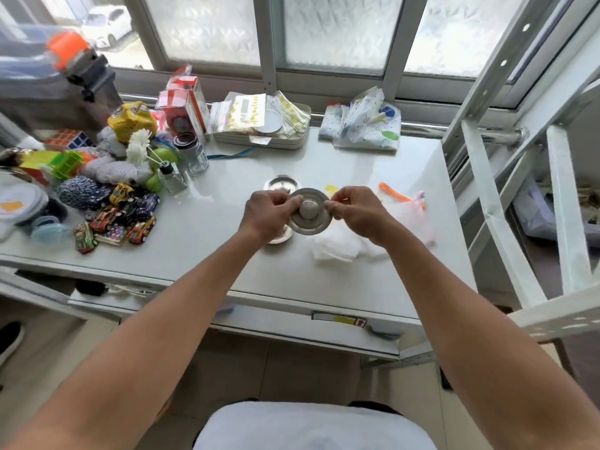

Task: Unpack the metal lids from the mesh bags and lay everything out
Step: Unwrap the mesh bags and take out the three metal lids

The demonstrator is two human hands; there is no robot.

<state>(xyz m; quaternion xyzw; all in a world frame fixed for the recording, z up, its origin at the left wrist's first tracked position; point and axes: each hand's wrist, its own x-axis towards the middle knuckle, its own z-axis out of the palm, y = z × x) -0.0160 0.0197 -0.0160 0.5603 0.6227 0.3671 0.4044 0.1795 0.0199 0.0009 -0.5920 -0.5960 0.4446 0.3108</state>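
Both bare forearms reach forward and angle inward, so the hands meet in front of the body. The left hand is curled, knuckles up, thumb and fingertips pinched together. The right hand mirrors it, fingers bent and pinched, close beside the left one.

Home balcony or sunroom: my white table under frosted windows, cluttered with toy cars, puzzle cube, snack packets.

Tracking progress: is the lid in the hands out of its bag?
Out. The lid is bare between the left hand and right hand; white mesh bag lies below.
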